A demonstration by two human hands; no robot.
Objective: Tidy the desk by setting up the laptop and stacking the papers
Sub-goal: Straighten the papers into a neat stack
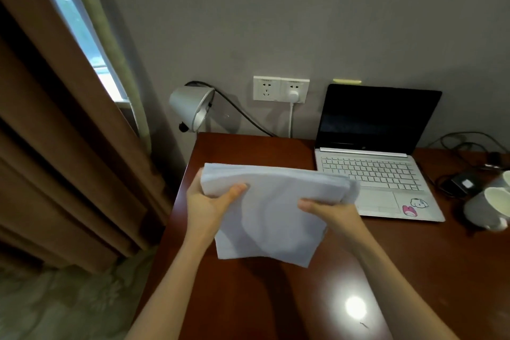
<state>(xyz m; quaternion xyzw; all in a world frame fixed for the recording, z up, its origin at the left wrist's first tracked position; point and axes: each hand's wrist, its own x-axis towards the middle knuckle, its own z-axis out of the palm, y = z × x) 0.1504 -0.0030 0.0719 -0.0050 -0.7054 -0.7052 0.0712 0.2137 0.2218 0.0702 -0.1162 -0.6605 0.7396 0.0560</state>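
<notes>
Both bare forearms reach forward side by side. The left hand (205, 203) grips the stack of papers (271, 212) at its left edge, thumb on top. The right hand (329, 214) pinches its right side, thumb pointing left.

Two bare forearms, no sleeves in view up to the frame's lower edge. No watch, ring or bracelet showing on left hand (205, 208) or right hand (332, 214). Slim wrists; short, unpainted thumbnails.
</notes>
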